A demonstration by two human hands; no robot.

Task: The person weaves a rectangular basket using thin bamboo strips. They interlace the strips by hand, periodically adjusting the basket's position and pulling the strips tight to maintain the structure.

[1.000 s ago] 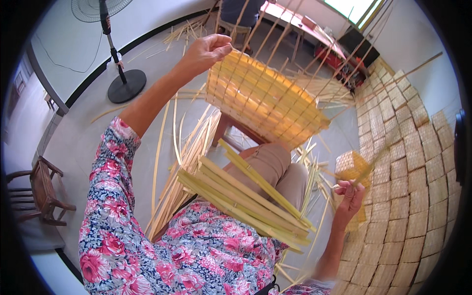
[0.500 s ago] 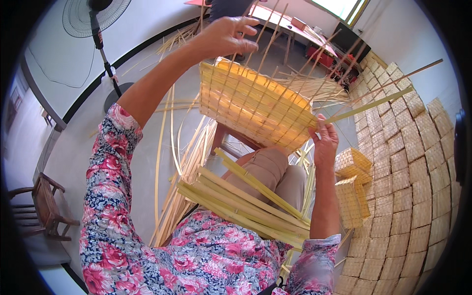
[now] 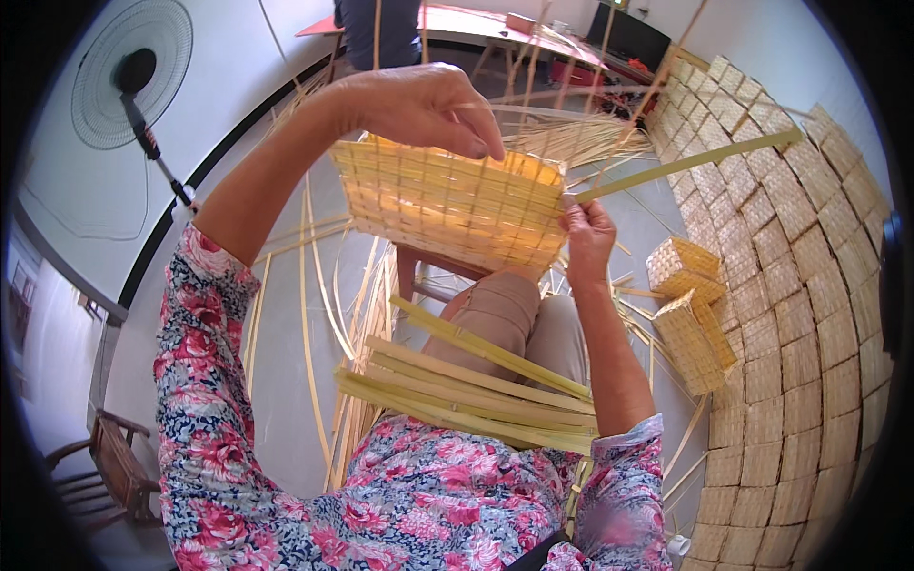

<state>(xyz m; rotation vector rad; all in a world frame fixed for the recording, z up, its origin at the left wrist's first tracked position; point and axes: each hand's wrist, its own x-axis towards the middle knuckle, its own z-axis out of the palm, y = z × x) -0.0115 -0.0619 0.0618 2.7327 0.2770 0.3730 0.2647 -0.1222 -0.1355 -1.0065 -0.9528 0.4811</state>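
A partly woven yellow bamboo basket (image 3: 447,209) sits tilted in front of my knees, thin upright stakes rising from its rim. My left hand (image 3: 428,107) arches over the far left part of the rim. Its fingers point down, loosely bent, the thumb a little apart; I see nothing held in them. At the right corner my right hand (image 3: 588,236) pinches a long green bamboo strip (image 3: 695,169) against the basket wall, and the strip's free end sticks out to the right. Several flat bamboo strips (image 3: 476,385) lie across my lap.
A wooden stool (image 3: 407,276) stands under the basket. Two small woven baskets (image 3: 693,338) rest at the right beside a tall stack of woven pieces (image 3: 781,362). Loose strips (image 3: 367,381) cover the floor on the left. A fan (image 3: 135,71), a chair (image 3: 119,466) and a person (image 3: 381,33) are farther off.
My left hand has turned from spread fingers above the stakes to bent fingers pointing down at the rim. Basket and right hand appear shifted left in the picture as the view moved.
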